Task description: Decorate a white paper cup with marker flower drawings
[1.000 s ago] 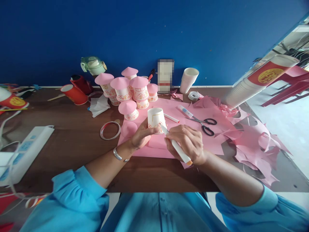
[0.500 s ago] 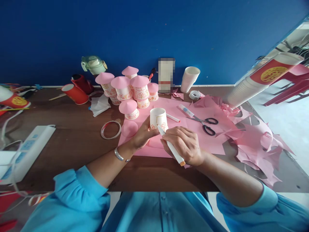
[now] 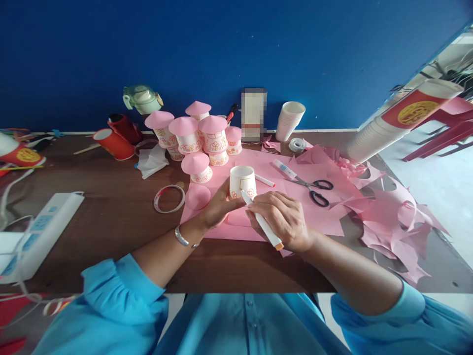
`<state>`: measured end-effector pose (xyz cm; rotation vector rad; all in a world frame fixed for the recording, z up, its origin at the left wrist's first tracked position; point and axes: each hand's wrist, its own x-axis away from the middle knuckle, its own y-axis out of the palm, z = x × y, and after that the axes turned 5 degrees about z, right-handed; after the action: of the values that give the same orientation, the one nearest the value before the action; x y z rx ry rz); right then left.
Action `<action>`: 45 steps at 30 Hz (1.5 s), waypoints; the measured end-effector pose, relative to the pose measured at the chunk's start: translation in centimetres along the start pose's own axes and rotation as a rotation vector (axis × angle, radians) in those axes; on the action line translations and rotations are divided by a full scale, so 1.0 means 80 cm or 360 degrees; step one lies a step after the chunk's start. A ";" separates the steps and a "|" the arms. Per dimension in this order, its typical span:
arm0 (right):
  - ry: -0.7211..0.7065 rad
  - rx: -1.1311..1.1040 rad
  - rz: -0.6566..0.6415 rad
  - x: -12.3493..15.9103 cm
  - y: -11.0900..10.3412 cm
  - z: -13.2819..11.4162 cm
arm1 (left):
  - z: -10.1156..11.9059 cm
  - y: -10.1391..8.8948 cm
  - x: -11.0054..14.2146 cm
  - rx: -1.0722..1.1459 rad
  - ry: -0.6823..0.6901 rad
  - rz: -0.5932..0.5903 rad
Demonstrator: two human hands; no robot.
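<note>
My left hand (image 3: 219, 204) is closed around the left side of a white paper cup (image 3: 241, 178) with red flowers and a yellow-brown outline drawn on it. In my right hand (image 3: 283, 217) is a white marker (image 3: 266, 228) with an orange end, its tip against or very near the cup's front. Behind the cup lies another white marker (image 3: 265, 180) with a red end, on pink paper (image 3: 332, 219). Several decorated cups with pink cone roofs (image 3: 195, 162) stand grouped behind my left hand. A pink paper cone (image 3: 198, 197) rests beside that hand.
Black-handled scissors (image 3: 314, 190) and a glue stick (image 3: 284, 168) lie to the right, near pink paper scraps (image 3: 395, 231). Stacked white cups (image 3: 290, 121) stand by the blue wall. A tape roll (image 3: 169, 198) and a power strip (image 3: 44, 231) are on the left.
The yellow-brown outline on the cup looks slightly longer at its lower edge. Both hands keep nearly the same place and hold.
</note>
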<state>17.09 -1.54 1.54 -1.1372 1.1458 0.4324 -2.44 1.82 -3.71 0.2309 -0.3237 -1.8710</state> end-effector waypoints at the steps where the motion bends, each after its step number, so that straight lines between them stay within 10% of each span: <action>1: 0.0001 -0.0001 0.0007 0.000 0.000 0.000 | 0.001 0.000 0.000 0.0006 -0.0001 -0.0017; 45: 0.0166 0.0038 0.0104 -0.008 -0.004 0.011 | 0.018 0.010 -0.002 0.0341 -0.0090 -0.0085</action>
<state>17.54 -0.76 2.21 -1.1140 1.2790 0.4125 -2.14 1.93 -2.07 0.3349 -0.5631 -1.8980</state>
